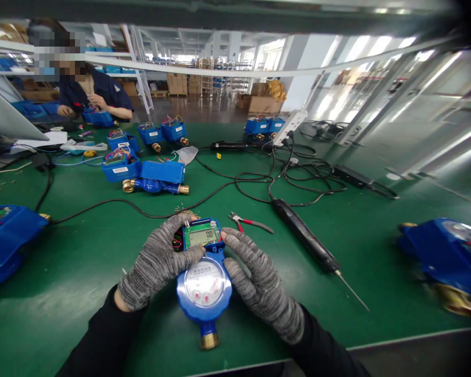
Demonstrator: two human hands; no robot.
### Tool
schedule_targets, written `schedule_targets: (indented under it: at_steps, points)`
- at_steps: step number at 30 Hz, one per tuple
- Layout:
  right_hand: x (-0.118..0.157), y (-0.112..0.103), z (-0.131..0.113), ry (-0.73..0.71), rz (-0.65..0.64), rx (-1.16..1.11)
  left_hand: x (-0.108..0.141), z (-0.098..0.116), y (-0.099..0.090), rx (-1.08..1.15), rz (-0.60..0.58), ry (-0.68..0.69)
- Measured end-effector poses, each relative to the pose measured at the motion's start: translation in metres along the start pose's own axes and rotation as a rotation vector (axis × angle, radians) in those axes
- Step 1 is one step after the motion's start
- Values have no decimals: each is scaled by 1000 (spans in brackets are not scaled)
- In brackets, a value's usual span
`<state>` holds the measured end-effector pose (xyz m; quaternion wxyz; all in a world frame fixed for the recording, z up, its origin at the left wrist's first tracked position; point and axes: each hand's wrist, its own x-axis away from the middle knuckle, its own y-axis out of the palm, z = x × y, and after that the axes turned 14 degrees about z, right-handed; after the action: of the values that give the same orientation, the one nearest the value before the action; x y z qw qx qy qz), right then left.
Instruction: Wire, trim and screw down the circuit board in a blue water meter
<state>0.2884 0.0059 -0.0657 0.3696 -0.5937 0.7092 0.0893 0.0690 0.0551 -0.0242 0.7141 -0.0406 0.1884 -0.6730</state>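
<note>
A blue water meter [204, 288] with a round clear dial lies on the green table, its brass end toward the front edge. At its far end sits a green circuit board [202, 235] whose display reads 0.0. My left hand [157, 262], in a grey knit glove, grips the left side of the meter's housing, thumb across the near edge of the board. My right hand [262, 283], gloved alike, rests along the right side with its fingertips against the housing. Red and black wires show beside the board on the left.
Red-handled cutters [253, 224] and a black electric screwdriver [306, 235] lie to the right. Cables run across the green table [102, 235]. Several blue meters stand behind, left and right. A person [94, 94] sits across.
</note>
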Motion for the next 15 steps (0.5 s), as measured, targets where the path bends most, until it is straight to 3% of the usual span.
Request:
schedule_targets:
  at_steps: [7, 13, 15]
  points:
    - [5, 9, -8, 51, 108, -58, 0, -4, 1, 15, 2, -15]
    - [27, 21, -8, 280, 169, -136, 1, -4, 1, 66, -23, -72]
    - [30, 23, -8, 298, 184, -143, 1, -4, 1, 79, -24, -71]
